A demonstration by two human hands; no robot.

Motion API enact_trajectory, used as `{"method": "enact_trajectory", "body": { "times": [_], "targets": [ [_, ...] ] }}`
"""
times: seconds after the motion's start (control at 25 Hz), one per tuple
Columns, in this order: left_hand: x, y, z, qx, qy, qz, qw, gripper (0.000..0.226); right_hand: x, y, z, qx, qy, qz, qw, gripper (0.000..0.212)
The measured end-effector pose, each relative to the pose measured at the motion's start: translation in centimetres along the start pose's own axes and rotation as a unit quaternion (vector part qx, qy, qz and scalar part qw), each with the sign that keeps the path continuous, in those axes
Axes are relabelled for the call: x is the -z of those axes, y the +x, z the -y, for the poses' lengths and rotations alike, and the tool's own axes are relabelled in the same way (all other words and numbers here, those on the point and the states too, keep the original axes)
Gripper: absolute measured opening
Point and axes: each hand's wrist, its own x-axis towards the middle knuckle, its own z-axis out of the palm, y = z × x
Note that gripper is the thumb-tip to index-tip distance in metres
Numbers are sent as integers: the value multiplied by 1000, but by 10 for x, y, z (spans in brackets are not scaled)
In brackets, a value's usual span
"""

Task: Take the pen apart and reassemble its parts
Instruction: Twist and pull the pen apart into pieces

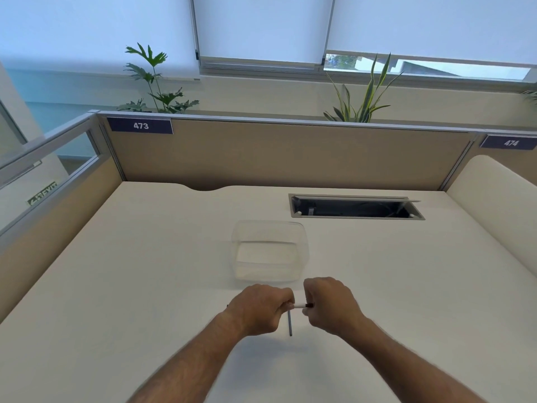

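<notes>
Both hands grip the pen's white barrel (298, 306) — left hand (261, 308), right hand (329, 305) — near the clear container (268, 251); desk (145, 271) open on both sides.

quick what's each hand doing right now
Left hand: closed on the white pen barrel; thin refill hangs below.
Right hand: closed, pinching the barrel's dark end.

Office cubicle: white desk (145, 271), tan partition (290, 152) with number tags 473 (140, 125) and 474 (510, 143), cable hatch (356, 207), roller blinds (261, 27), potted plants (157, 82).
</notes>
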Motion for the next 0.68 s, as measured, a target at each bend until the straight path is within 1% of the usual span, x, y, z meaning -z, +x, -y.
{"method": "enact_trajectory", "body": {
  "times": [0.08,0.16,0.2,0.24,0.28,0.32,0.36,0.44,0.52,0.56,0.6,0.64,0.68],
  "targets": [
    [2,0,0,-3,18,4,1000,14,0,-1,-2,5,26,29,999,42],
    [3,0,1,3,48,10,999,14,1,-3,-5,21,60,121,991,66],
    [3,-1,0,8,62,14,998,14,3,-3,-7,36,65,173,982,69],
    [3,-2,0,15,74,20,997,14,4,-3,-7,54,63,211,974,60],
    [3,-2,-1,20,82,31,996,14,6,-3,-7,70,59,237,967,45],
    [2,-3,-1,24,81,42,995,13,7,-3,-6,81,55,249,964,33],
    [1,-3,-2,28,74,53,995,11,7,-2,-7,88,55,247,963,28],
    [0,-4,-4,28,52,69,996,10,8,0,-7,86,38,234,968,26],
    [-1,-4,-4,20,21,70,997,7,8,0,-8,85,18,222,971,29],
    [0,-5,-4,13,4,64,998,9,6,-1,-8,83,14,216,973,29],
    [2,-6,-3,5,-4,57,998,17,5,-2,-8,81,14,205,975,28],
    [3,-7,-1,-9,0,50,999,24,3,-2,-7,78,13,190,979,25],
    [2,-9,0,-28,10,42,999,26,2,-2,-7,72,8,172,982,22]
  ]
}}
